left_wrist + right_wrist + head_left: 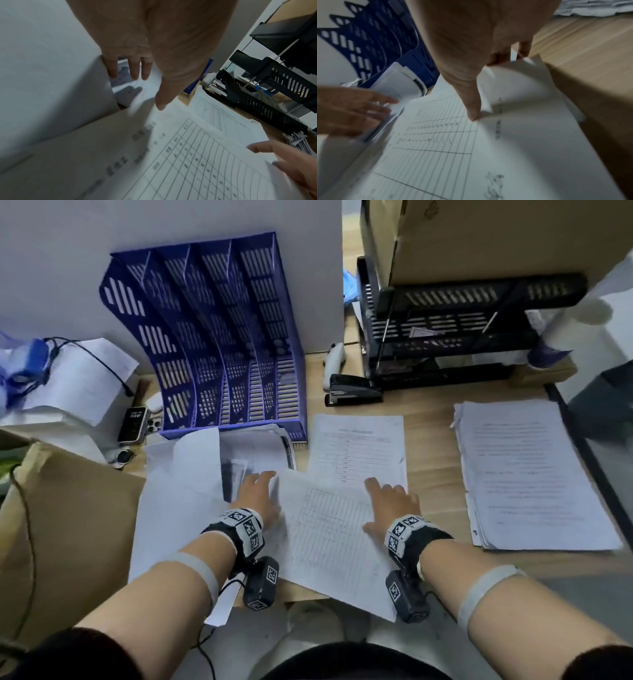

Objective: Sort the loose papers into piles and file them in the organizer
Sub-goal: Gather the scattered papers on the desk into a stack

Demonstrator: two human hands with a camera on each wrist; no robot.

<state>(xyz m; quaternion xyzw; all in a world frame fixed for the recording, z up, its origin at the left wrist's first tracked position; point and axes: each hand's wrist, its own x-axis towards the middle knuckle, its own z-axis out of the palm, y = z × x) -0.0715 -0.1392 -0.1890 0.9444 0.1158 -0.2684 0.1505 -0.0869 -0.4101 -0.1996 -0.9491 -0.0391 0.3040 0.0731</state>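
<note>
A sheet with a printed grid [329, 535] lies tilted on the wooden desk, over other loose papers. My right hand [387, 498] pinches its right edge, thumb [472, 115] on top and fingers curled under, so that edge curls up. My left hand [263, 484] is at the sheet's upper left corner with straight fingers [135, 70], its thumb touching the edge. The blue slotted organizer [205, 337] stands behind, its slots showing no paper. A table sheet [356, 446] lies ahead, a thick paper stack [534, 474] to the right, and blank and dark-printed sheets [253, 453] to the left.
A black tray rack [445, 337] under a cardboard box [496, 234] stands at the back right, with a black stapler [352, 393] before it. A phone [132, 424] and a brown cardboard piece [68, 525] lie at the left. The grid sheet overhangs the desk's near edge.
</note>
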